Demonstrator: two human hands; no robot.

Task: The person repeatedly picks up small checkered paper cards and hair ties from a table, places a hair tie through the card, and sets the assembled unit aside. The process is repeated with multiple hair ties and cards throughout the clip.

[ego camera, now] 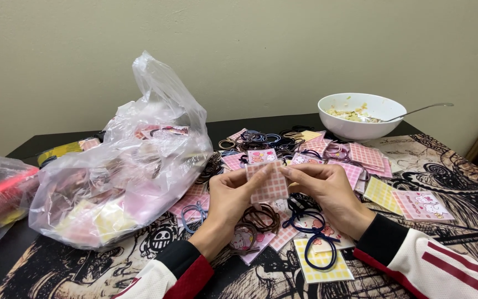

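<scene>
Step in hand, as judged from the grip: holding a pink checked card (270, 182) flat between both hands, above a pile of cards and hair ties.

**Procedure notes (judgement)**
- Keep the card pinched by its edges only; pressure on the middle would bend it.
- Hold it level and facing up, so both side edges stay reachable.
- Keep the wrists clear of the loose ties below, which could snag a sleeve.

**Left hand** (229, 200)
- Fingers curled, thumb and forefinger closed on the card's left edge.
- The hand is partly closed, gripping the card and nothing else that can be seen.
- Just below the hand lies a bundle of brown ties (260, 217) on a pink card; whether the palm touches them cannot be told.
- To its left, near the forearm, sits a clear plastic bag (123, 177) stuffed with more cards.

**Right hand** (330, 194)
- Fingertips closed on the card's right upper edge, remaining fingers folded loosely.
- Below the hand, a navy tie (311, 243) lies looped over a yellow checked card (322, 268).
- Beyond the hand, further pink cards and ties are scattered over the desk (432, 166).
- Well beyond and to the right stands a white bowl (360, 113) with a spoon (419, 111) resting in it.

**Card position**
Between the two hands, raised off the pile, touching only the fingertips.
</scene>
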